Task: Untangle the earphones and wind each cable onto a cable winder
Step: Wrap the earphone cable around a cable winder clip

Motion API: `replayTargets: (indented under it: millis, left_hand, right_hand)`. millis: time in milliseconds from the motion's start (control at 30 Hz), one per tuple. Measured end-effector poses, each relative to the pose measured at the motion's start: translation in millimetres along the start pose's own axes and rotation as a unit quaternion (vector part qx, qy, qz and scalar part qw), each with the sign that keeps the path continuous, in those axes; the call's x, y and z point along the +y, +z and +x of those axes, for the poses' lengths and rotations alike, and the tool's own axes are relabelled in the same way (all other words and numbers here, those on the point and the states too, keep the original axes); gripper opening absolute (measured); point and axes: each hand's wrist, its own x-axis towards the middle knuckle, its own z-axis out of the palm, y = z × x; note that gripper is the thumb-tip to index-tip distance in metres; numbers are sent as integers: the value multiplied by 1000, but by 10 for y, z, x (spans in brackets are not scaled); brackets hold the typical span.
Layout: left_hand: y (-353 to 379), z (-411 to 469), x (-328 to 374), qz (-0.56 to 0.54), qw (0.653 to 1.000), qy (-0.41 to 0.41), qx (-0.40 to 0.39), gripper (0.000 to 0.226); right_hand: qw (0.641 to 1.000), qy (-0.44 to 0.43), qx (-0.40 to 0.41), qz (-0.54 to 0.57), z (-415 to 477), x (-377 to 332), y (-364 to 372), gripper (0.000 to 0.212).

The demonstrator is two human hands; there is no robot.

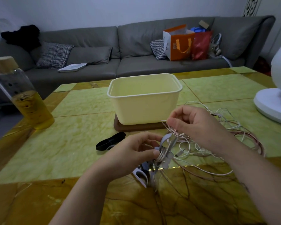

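My left hand (136, 150) pinches a pale grey cable winder (165, 150) with several turns of pinkish cable around its middle. Just above and right of it, my right hand (191, 122) holds the pink earphone cable (172, 129) between thumb and fingers. A tangle of white and pink earphone cables (225, 127) spreads over the table to the right, running under my right forearm. A black winder (110, 141) lies on the table left of my hands. Another white and dark winder (141, 173) lies below my left hand.
A cream plastic tub (144, 98) stands on a brown tray (136, 127) behind my hands. A bottle of yellow liquid (23, 95) is at the far left, a white fan base (272, 106) at the right. A grey sofa with bags lies beyond the table.
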Motion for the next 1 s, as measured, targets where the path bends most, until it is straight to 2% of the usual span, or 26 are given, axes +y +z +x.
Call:
replayTargets:
  millis: [100,200,300,400,467,533,633,800,900,1000]
  left_hand:
    - [-16,-22,29,-77,997,21,-16,28]
    - [0,-28,56,-208,976,47,-40,29]
    - [54,3,70,-329,942,52,-36,30]
    - [100,42,76,-433,901,35,-3,32]
    - [107,71,79,-492,870,25,24,27]
    - [91,103,74,-528,847,17,62,26]
    - [59,134,59,-569,814,7,117,32]
    - [18,153,6,-607,767,-38,203,33]
    - [14,169,-23,-603,757,-57,244,28]
    - [22,181,-55,-571,772,-66,270,28]
  right_hand:
    - [994,46,26,94,42,72,23,32]
    - [969,97,15,226,86,175,104,20]
    - [970,112,3,214,98,237,302,10]
    - [963,129,57,229,97,241,517,33]
    - [982,77,83,152,65,269,577,37]
    - [996,28,70,43,21,279,577,36]
    - [998,4,47,-30,2,284,562,25]
    - [987,-57,13,-152,-26,290,567,20]
    - [972,-86,2,-221,-42,294,548,22]
    - [959,-107,2,-263,-51,292,522,21]
